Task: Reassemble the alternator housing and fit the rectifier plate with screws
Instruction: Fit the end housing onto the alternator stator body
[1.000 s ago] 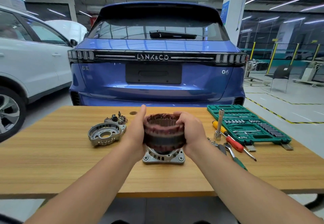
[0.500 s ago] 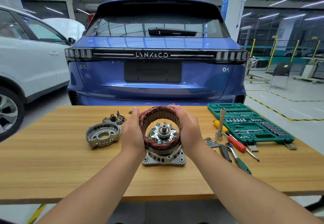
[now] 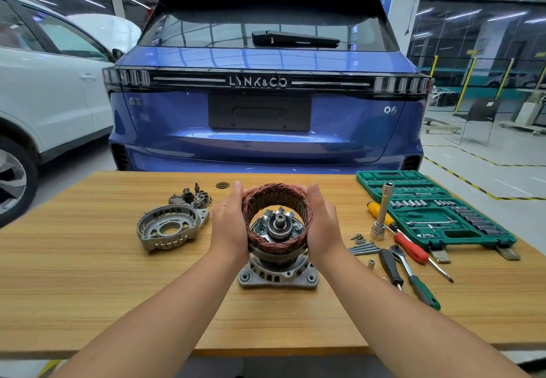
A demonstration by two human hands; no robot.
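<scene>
Workshop, wooden surface [image 3: 88,289] behind blue car. Left hand [image 3: 229,224] and right hand [image 3: 323,224] cup stator ring [image 3: 276,221], now tipped level and lowered over rotor [image 3: 279,225] on front housing [image 3: 277,274]; seating next.

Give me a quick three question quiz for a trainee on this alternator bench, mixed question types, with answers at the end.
1. True or false: the stator ring is held between both hands, left hand and right hand.
2. What shows through the ring's centre: A) rotor B) a socket C) a bare table?
3. Fill in: the loose end cover lies to the person's ____ of the front housing.

Key: 1 true; 2 A; 3 left. The long screws lie on the right, beside the green socket case.
</scene>
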